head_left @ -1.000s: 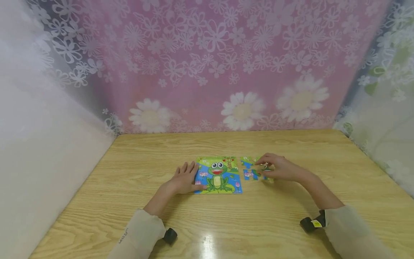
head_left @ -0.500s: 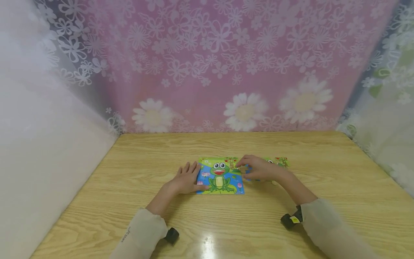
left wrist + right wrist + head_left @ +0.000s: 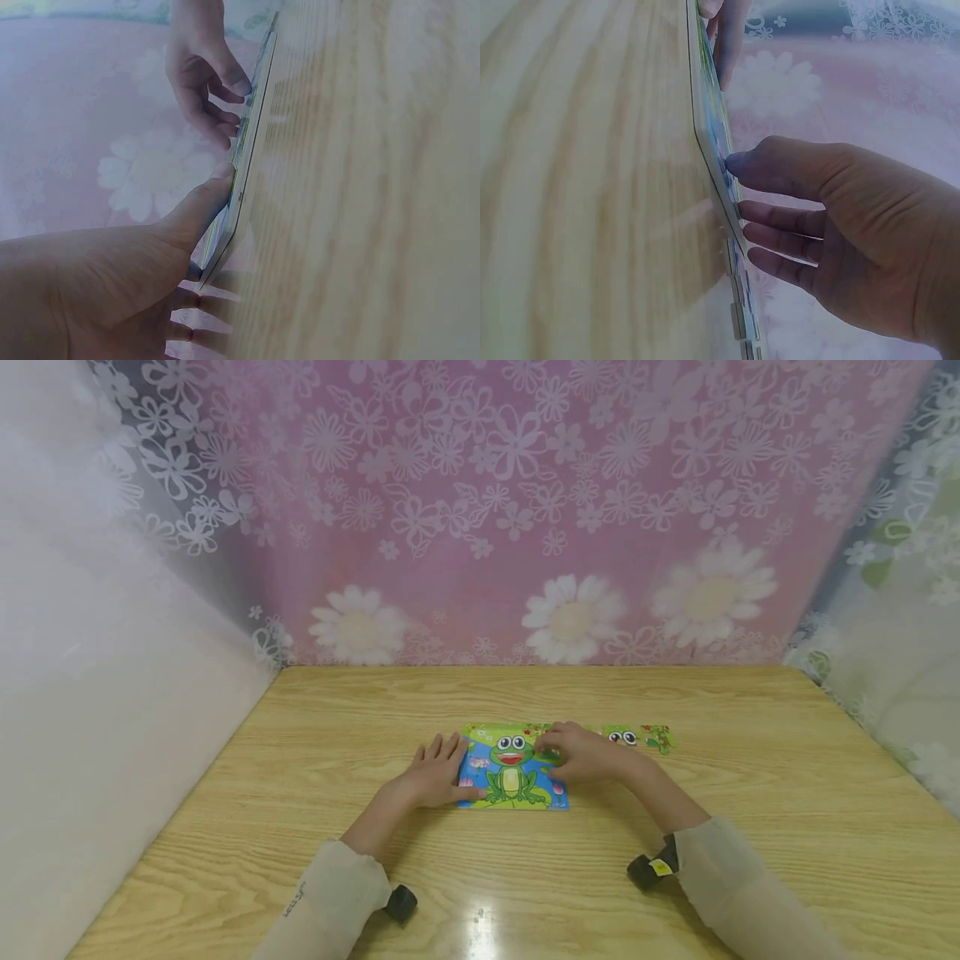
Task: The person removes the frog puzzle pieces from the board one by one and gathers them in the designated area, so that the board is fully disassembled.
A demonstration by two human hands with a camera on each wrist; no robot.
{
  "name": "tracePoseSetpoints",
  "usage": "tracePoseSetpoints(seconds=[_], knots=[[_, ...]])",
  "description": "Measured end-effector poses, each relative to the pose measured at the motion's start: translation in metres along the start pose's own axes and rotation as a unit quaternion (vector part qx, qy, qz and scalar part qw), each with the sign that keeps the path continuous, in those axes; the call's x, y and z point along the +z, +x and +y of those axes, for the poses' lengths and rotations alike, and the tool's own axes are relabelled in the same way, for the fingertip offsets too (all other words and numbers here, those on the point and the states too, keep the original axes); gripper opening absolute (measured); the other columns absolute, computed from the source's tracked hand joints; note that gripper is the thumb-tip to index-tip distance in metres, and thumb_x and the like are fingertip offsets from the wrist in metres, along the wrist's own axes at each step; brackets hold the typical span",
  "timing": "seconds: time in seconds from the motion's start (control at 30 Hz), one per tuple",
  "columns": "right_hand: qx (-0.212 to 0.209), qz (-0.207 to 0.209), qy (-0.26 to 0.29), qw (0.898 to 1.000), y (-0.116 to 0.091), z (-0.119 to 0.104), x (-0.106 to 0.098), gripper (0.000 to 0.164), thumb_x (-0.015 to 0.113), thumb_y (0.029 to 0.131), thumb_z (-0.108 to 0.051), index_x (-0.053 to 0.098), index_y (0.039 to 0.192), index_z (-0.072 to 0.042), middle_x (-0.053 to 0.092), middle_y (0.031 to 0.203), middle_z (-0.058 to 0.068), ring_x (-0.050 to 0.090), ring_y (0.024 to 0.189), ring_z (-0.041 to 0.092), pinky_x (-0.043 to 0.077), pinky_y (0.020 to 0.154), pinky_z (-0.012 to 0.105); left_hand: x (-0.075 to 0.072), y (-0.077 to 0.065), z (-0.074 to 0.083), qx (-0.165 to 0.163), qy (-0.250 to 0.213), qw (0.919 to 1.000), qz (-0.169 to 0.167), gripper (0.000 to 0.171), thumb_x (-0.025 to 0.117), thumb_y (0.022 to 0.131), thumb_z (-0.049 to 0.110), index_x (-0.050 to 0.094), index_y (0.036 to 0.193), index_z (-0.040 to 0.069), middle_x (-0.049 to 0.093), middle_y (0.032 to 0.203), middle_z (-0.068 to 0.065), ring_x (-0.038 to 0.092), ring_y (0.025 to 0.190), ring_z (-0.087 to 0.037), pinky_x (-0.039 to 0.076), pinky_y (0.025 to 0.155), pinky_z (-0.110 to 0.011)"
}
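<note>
A square frog picture board point(image 3: 510, 781) lies flat on the table. My left hand point(image 3: 435, 774) rests on its left edge, fingers spread and thumb on the picture. Over the right edge is my right hand point(image 3: 581, 753), its thumb and fingertips touching the picture's surface. In the right wrist view, the fingers of this right hand point(image 3: 840, 232) look fairly straight, with a gap between them and the thumb. To the right lie loose jigsaw pieces: one with the frog's eyes point(image 3: 621, 737) and one with an apple tree point(image 3: 657, 737). My right hand and forearm hide others.
The wooden table point(image 3: 360, 710) reaches back to a pink flowered curtain point(image 3: 465, 560). A white wall point(image 3: 150, 660) borders the left side, and a pale leafy covering point(image 3: 885, 652) the right. Each wrist wears a small black camera point(image 3: 401, 903).
My right hand has moved left, from the loose pieces onto the board's right edge. The eye and apple tree pieces now show beyond it. My left hand stays on the board.
</note>
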State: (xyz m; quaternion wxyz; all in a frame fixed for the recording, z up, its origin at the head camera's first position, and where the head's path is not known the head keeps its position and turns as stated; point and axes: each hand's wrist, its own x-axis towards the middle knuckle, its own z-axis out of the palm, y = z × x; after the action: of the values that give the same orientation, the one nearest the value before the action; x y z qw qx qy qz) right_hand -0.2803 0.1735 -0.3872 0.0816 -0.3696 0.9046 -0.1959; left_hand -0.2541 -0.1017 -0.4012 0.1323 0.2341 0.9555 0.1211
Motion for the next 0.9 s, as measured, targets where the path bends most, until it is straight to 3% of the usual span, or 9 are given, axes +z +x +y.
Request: tracePoseSetpoints(seconds=[0.37, 0.9], knots=[[0.010, 0.001, 0.043, 0.999, 0.0017, 0.0007, 0.0011, 0.045, 0.070, 0.080, -0.011, 0.056, 0.122, -0.005, 0.046, 0.104, 0.005, 0.049, 0.095, 0.021, 0.044, 0.077, 0.033, 0.0001, -0.0007, 0.0005, -0.003, 0.004, 1.0000, -0.001, 0.093, 0.051, 0.085, 0.060, 0.009, 0.148, 0.004, 0.003, 0.151, -0.016, -0.001, 0.135, -0.037, 0.004, 0.105, -0.054], [-0.003, -0.014, 0.055, 0.998, 0.0038, 0.0038, -0.0008, 0.044, 0.067, 0.082, -0.011, 0.055, 0.123, -0.004, 0.048, 0.110, 0.008, 0.048, 0.096, 0.023, 0.044, 0.077, 0.035, -0.0025, -0.0025, 0.0030, 0.004, -0.004, 1.0000, -0.001, 0.092, 0.051, 0.086, 0.058, 0.010, 0.147, 0.003, 0.004, 0.151, -0.017, -0.001, 0.135, -0.039, 0.004, 0.105, -0.055]])
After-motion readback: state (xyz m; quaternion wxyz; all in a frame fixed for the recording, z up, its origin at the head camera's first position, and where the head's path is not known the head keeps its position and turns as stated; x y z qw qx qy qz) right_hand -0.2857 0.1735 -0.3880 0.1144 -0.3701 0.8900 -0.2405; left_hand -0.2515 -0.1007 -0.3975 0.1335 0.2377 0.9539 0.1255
